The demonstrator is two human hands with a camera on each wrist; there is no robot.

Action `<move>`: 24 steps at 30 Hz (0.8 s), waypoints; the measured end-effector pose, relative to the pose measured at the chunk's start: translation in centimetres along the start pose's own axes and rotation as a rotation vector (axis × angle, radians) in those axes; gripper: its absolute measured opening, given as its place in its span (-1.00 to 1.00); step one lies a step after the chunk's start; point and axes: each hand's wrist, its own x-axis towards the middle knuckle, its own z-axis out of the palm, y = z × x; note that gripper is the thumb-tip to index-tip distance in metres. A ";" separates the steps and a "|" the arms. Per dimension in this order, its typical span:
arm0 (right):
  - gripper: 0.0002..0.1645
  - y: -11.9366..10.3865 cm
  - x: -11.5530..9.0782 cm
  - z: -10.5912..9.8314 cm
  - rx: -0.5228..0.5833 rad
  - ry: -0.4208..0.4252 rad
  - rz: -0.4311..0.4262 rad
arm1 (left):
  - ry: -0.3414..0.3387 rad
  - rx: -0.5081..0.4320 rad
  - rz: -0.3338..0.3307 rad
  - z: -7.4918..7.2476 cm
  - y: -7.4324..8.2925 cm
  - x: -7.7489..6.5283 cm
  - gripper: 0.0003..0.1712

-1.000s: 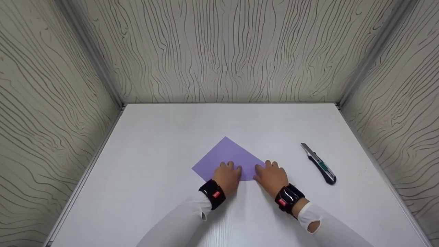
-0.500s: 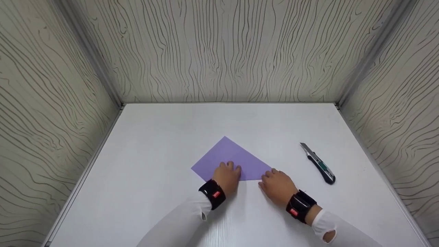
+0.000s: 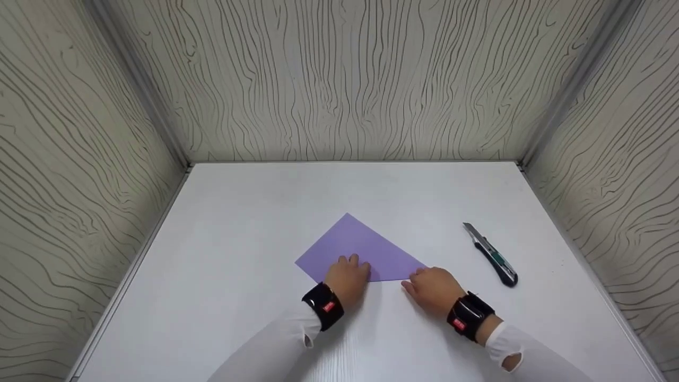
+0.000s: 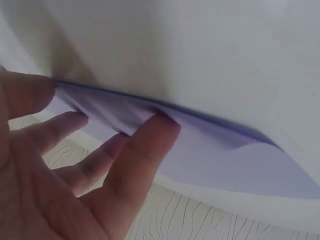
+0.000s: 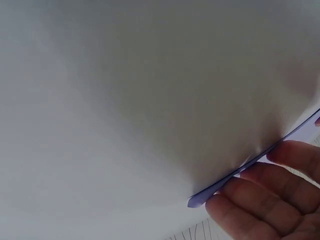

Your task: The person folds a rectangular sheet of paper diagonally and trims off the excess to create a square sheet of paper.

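A sheet of purple paper [image 3: 347, 239] lies on the white table, its near edge folded over and its far corner pointing away. My left hand [image 3: 347, 281] presses on it near the fold with spread fingertips. In the left wrist view, the fingers [image 4: 150, 145] touch the paper [image 4: 215, 160] along the folded edge, where a second layer shows at one end. My right hand [image 3: 435, 291] is at the paper's right corner. Seen from the right wrist, its fingertips line up against the narrow folded end of the paper [image 5: 200, 199], pressing on the crease.
A utility knife [image 3: 492, 254] with a black and green handle lies right of the paper, blade end pointing away and left. The white table [image 3: 238, 212] is enclosed by wood-grain panels [image 3: 339, 79] at the back and both sides.
My right hand has slid right along the folded edge to the paper's right corner, its fingers now bent more. My left hand stays pressing on the paper in nearly the same place.
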 end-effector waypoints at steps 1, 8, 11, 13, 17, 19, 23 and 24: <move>-0.57 0.2 0.1 0.0 0.003 -0.013 -0.002 | -0.001 -0.011 0.004 -0.1 0.0 -0.2 -0.73; -0.55 1.3 0.3 -0.1 0.025 -0.035 -0.043 | -0.053 -0.061 0.041 -1.3 -0.3 -2.6 -0.74; -0.59 1.5 0.2 0.2 0.021 -0.014 -0.058 | -0.054 -0.079 0.076 -1.5 -0.8 -3.5 -0.63; -0.63 1.5 0.0 0.3 0.014 0.002 -0.064 | -0.059 -0.089 0.111 -1.5 -1.3 -4.0 -0.58; -0.66 1.4 -0.2 0.5 0.002 0.038 -0.069 | -0.072 -0.110 0.167 -1.6 -2.0 -4.4 -0.51; -0.67 1.4 -0.3 0.6 0.001 0.048 -0.068 | -0.083 -0.124 0.181 -1.5 -2.2 -4.4 -0.48; -0.68 1.6 -0.6 0.7 0.003 0.056 -0.067 | -0.112 -0.153 0.183 -1.4 -2.4 -4.1 -0.42; -0.68 1.7 -0.7 0.8 -0.002 0.061 -0.069 | -0.116 -0.156 0.180 -1.3 -2.4 -4.1 -0.43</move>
